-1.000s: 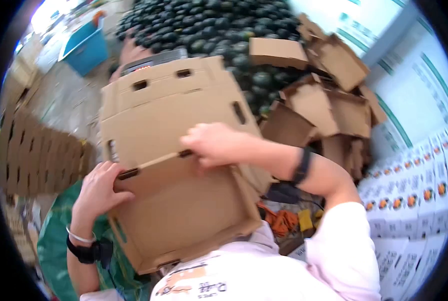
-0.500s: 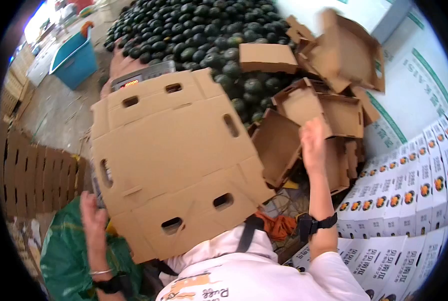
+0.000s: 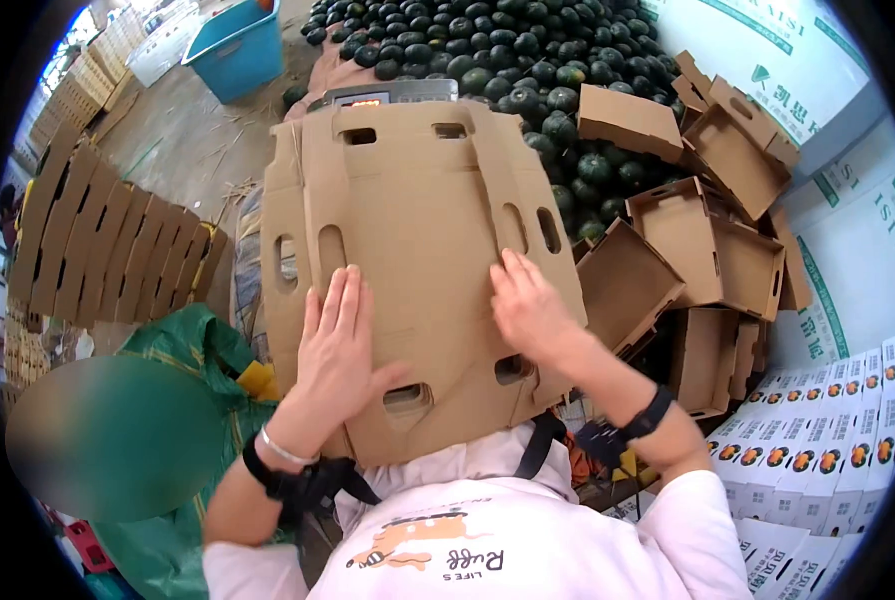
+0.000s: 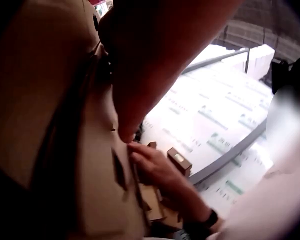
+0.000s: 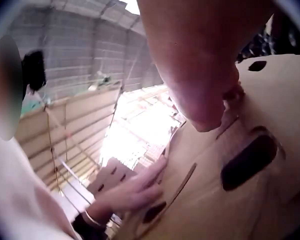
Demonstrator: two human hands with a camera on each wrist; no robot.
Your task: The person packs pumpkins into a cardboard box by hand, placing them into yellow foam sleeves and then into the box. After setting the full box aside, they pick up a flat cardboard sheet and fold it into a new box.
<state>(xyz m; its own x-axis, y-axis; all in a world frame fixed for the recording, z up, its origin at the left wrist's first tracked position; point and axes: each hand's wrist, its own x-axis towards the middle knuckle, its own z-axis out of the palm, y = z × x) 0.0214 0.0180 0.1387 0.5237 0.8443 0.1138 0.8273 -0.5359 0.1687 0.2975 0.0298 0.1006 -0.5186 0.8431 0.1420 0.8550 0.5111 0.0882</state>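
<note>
A brown cardboard box blank with cut-out hand holes lies in front of the person's body in the head view. Its left side flap and right side flap are creased and turned inward. My left hand lies on the left flap with its fingers straight. On the other side my right hand rests its fingertips at the right flap's edge. The left wrist view has the right hand on the cardboard's far side; the right wrist view shows the left hand against the board.
A digital scale stands just past the blank. Beyond lies a heap of dark green squashes. Folded cardboard trays pile up at right, above white printed boxes. At left are stacked cardboard, a blue tub and a green sack.
A folded tray left the hands and flew onto the pile at right. Both hands came back to the flat blank beneath, and its side flaps are now turned inward.
</note>
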